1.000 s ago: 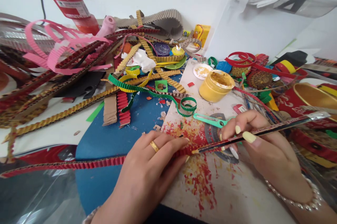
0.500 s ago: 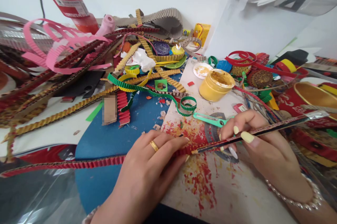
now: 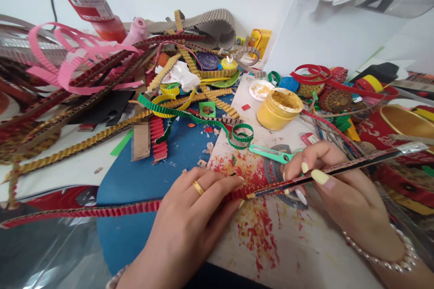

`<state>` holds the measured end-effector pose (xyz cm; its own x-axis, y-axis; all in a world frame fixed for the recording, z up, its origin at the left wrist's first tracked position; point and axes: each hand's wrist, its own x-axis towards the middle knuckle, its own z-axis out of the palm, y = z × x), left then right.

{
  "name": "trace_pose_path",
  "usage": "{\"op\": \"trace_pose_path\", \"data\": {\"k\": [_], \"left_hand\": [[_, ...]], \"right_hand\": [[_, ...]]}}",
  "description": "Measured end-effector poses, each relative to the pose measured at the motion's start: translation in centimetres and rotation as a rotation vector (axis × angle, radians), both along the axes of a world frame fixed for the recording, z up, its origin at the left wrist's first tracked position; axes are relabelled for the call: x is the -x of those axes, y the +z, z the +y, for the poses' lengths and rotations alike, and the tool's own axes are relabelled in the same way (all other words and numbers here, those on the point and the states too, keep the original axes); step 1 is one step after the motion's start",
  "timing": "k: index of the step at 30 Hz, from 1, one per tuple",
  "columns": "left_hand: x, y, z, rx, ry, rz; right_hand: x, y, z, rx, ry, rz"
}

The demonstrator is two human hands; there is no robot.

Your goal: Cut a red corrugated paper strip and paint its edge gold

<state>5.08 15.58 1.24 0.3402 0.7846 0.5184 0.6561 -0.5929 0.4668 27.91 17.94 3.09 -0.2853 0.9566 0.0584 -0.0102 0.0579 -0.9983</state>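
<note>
My left hand, with a ring on one finger, is closed over a red corrugated cardboard strip, pressing it against the paint-stained board. The strip's free length runs out to the left; its part under my fingers is hidden. Between the thumb and fingers of my right hand is a long, slim red-and-black pencil with a silver end. Its pale, yellowish tip points left and meets the strip beside my left fingertips. An open jar of yellow paint stands beyond my hands, near a green craft knife.
Paint smears cover the pale board, which lies on a blue surface. A curled green strip reaches the board. Coloured strips and rolled coils crowd the back. Behind them stands a red paint bottle; a red can is at right.
My right hand and the pencil's rear end have shifted very slightly to the right. The left hand and strip look the same.
</note>
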Motion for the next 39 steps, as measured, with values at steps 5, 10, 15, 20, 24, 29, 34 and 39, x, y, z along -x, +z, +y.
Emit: {"op": "trace_pose_path", "data": {"k": [5,10,15,20,24,29,34,39], "left_hand": [[-0.04,-0.1,-0.03,0.013,-0.006,-0.002],[-0.03,-0.03,0.06,0.011,-0.004,0.017],[0.11,-0.05,-0.12,0.013,0.008,0.05],[0.17,-0.6,-0.47,0.043,0.08,0.076],[0.12,-0.69,-0.58,0.046,0.111,0.059],[0.14,-0.68,-0.54,0.061,0.104,0.068],[0.26,-0.88,-0.69,0.062,0.095,0.065],[0.2,-0.9,-0.75,0.059,0.115,0.084]], "right_hand": [[-0.04,0.16,-0.08,0.002,-0.002,0.006],[-0.19,-0.15,-0.07,-0.009,-0.039,0.008],[-0.35,-0.19,0.1,-0.062,-0.092,0.001],[-0.29,0.16,0.09,-0.101,-0.086,-0.12],[-0.05,0.26,-0.01,-0.139,-0.073,-0.187],[0.05,0.19,0.01,-0.114,-0.041,-0.199],[-0.02,0.34,-0.01,-0.136,-0.025,-0.236],[-0.01,0.4,0.09,-0.152,-0.02,-0.251]]}}
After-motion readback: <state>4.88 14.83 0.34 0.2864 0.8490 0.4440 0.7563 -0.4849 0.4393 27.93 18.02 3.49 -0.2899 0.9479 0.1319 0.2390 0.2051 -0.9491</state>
